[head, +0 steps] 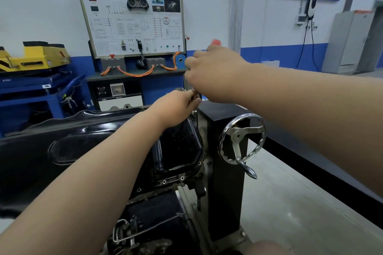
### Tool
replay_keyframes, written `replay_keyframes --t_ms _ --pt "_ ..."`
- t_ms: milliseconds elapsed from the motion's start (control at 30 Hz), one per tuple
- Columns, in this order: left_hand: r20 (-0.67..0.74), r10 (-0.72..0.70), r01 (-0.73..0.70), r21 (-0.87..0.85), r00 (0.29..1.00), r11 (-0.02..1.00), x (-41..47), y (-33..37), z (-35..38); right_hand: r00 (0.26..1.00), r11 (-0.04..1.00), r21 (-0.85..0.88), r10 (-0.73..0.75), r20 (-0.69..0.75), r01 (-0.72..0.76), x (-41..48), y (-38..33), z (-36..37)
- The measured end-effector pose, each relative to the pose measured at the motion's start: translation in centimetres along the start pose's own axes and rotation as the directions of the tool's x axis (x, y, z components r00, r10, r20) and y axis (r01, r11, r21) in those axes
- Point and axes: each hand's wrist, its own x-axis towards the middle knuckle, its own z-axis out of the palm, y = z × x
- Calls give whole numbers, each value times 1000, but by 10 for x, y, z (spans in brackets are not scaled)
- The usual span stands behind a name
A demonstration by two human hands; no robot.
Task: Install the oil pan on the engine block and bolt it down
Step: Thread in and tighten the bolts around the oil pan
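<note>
- Oil pan (178, 147): black, seated on the engine block (153, 213), centre frame.
- Your left hand (176, 107): fingers pinched on a small part, unidentifiable, at the pan's far edge.
- Your right hand (211, 74): fist closed round a red-tipped tool (215, 42), just above.

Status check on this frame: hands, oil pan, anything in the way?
Left hand pinching small part at far edge. Right hand closed on red-tipped tool above it. Oil pan seated on block. Nothing in the way.

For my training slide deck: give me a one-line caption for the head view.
Both hands, left and right, work a small fastener at the far edge of the black oil pan, beside the stand's handwheel.
</note>
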Motion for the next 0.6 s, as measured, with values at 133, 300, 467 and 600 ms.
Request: replay_keyframes --t_ms 133,300,467,600 --pt "50 -12 13 -18 999 1000 1 -1 -5 895 785 439 336 293 -438 8 -14 3" --pt "-1 -22 22 -77 1000 997 0 -4 -3 954 907 314 227 197 -281 6 -9 -2" --pt "-15 -64 63 -50 998 997 2 -1 -3 1000 999 45 3 -13 -2 3 4 -5" --pt "2 -64 64 -86 998 994 0 2 -6 907 880 260 337 251 -398 11 -11 -2"
